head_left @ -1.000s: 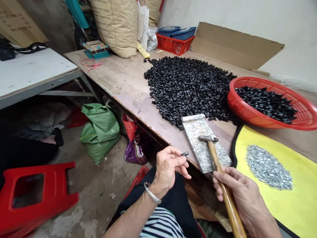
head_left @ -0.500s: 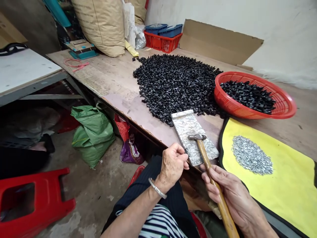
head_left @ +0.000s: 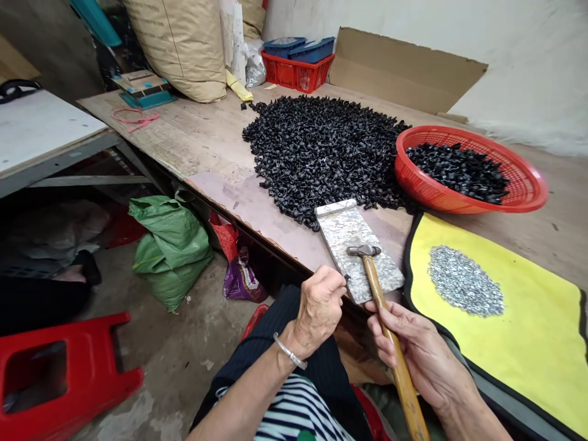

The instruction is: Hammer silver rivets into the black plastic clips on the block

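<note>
My left hand (head_left: 319, 312) is closed in a pinch on a small black plastic piece (head_left: 347, 278), mostly hidden by the fingers, at the near left edge of a speckled stone slab (head_left: 337, 229). In my right hand (head_left: 413, 346) is the wooden handle of a hammer (head_left: 377, 282), whose metal head lies over the middle of the slab. Beyond the slab spreads a large heap of black plastic pieces (head_left: 321, 153). To the right, a pile of small shiny metal parts (head_left: 466, 282) rests on a yellow cloth with black edging (head_left: 528, 343).
A red plastic basket (head_left: 523, 202) holding more black pieces stands right of the heap. At the back are a red crate (head_left: 298, 73) with blue trays and a large tan sack (head_left: 184, 55). A green sack (head_left: 169, 251) and a red stool (head_left: 92, 349) are on the floor.
The whole view has shifted slightly. My left hand has turned a little, its fingers still pinched near the slab edge; the hammer stays in my right hand over the slab.
</note>
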